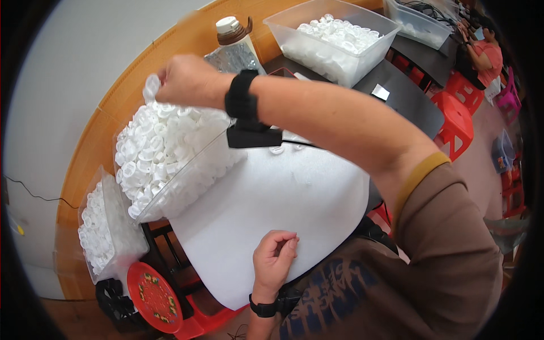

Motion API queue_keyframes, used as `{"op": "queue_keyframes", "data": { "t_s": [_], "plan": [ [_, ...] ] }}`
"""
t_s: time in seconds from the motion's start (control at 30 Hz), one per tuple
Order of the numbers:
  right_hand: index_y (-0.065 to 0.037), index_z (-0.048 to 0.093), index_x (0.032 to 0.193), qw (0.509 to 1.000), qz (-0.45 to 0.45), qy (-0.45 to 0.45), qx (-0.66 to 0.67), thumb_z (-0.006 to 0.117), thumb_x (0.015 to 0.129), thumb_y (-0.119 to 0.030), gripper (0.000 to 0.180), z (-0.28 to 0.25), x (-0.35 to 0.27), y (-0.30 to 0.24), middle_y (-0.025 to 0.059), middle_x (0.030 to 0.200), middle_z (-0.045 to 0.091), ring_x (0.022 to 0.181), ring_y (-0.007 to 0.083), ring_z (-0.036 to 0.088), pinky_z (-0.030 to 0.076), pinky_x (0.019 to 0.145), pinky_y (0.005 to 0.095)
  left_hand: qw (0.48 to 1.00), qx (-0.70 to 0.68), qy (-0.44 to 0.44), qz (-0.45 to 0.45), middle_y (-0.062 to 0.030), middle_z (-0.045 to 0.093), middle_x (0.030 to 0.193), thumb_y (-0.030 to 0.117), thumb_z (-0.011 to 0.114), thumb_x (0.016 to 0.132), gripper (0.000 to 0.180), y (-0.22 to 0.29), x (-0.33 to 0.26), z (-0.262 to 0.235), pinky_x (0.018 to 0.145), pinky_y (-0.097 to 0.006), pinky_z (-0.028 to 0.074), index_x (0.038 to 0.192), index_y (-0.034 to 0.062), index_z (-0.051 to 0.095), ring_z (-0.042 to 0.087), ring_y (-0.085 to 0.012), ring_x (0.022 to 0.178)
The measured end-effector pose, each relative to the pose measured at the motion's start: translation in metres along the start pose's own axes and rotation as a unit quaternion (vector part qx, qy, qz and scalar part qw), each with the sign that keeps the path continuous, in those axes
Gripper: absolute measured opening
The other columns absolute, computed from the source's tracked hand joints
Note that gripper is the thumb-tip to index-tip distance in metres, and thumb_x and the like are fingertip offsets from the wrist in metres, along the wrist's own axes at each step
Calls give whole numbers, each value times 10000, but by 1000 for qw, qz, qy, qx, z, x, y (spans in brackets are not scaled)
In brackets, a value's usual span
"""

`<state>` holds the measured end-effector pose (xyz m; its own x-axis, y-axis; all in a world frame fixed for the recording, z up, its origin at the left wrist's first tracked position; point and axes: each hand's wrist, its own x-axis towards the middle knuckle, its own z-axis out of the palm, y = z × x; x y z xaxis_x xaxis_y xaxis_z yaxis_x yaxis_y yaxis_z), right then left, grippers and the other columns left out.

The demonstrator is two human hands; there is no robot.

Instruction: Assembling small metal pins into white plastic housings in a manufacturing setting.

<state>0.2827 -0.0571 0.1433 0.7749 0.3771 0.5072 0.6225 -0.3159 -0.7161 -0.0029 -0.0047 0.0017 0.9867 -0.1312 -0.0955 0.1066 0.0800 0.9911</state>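
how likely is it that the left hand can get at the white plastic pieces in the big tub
Probably yes: nothing seems to block the white surface between the left hand and the big tub; its top is open, so the hand need only clear the side wall to reach the pieces.

– Where's your R hand (190, 81)?
– Up above the heap of white plastic pcs (156, 141) in your tub (186, 190), pinching a translucent pc (151, 88).
– And your L hand (273, 262)?
– Curled, over the white sheet (266, 192).
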Motion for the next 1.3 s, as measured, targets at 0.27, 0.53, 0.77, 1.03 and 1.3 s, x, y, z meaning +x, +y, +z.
{"op": "queue_keyframes", "data": {
  "t_s": [0.27, 0.53, 0.77, 1.03, 1.3],
  "plan": [
    [-13, 671, 844, 998, 53, 8, 44, 666, 745, -249, 256, -74, -42, -3, 79, 693, 653, 622, 149, 623, 494, 598, 274, 1000, -7, 4, -6, -54, 586, 878, 12, 584, 865, 89, 1, 0, -2, 613, -202, 464, 948, -19, 589, 552, -81, 712],
    [-22, 682, 919, 996, 77, -29, -43, 647, 734, -159, 232, -70, -108, 64, 113, 725, 656, 624, 197, 618, 490, 624, 295, 1000, 27, -7, -1, -64, 589, 870, 10, 572, 864, 88, 2, 0, 0, 609, -206, 448, 948, -12, 585, 539, -84, 685],
    [-10, 671, 930, 982, 45, -99, -157, 633, 735, -136, 235, -47, -122, 93, 122, 1043, 621, 915, 272, 607, 477, 800, 323, 1000, 13, 5, -2, -68, 585, 868, 0, 591, 857, 82, 3, 1, 2, 596, -202, 449, 936, -23, 594, 549, -82, 676],
    [-3, 595, 1157, 973, 5, -168, -160, 591, 813, -207, 400, -58, -111, 61, 166, 1162, 591, 893, 255, 621, 487, 798, 321, 1000, 2, 5, 1, -64, 582, 881, 8, 589, 862, 92, 2, 0, -2, 620, -203, 454, 949, -22, 597, 549, -85, 708],
    [4, 578, 1161, 992, -82, -39, -93, 588, 800, -276, 457, -35, -58, -11, 222, 1010, 626, 972, 341, 596, 470, 853, 366, 1000, 21, -10, 1, -49, 583, 866, 14, 583, 861, 92, 1, -1, -2, 653, -215, 448, 944, -22, 597, 549, -94, 735]
  ]
}}
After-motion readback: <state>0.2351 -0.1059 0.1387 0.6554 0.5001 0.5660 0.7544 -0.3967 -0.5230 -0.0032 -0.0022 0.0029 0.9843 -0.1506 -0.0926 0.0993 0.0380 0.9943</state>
